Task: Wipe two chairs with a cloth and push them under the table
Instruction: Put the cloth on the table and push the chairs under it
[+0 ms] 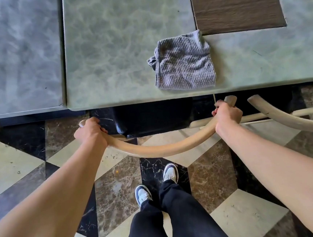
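No readable text, label, brand, number or sign anywhere in view. Table [126,45] top: marble pattern only, no lettering. Cloth [184,63] on table: plain weave, no tag visible. Shoes [170,173] below table edge: no legible logo.

I see bright, even daylight with soft glare on the table [119,46]. The far left tabletop is motion-blurred, and wide-angle distortion bends the edges. Under the table lies deep shadow.

Marbled table [119,46] — grey cloth [183,61] (folded) lying flat.
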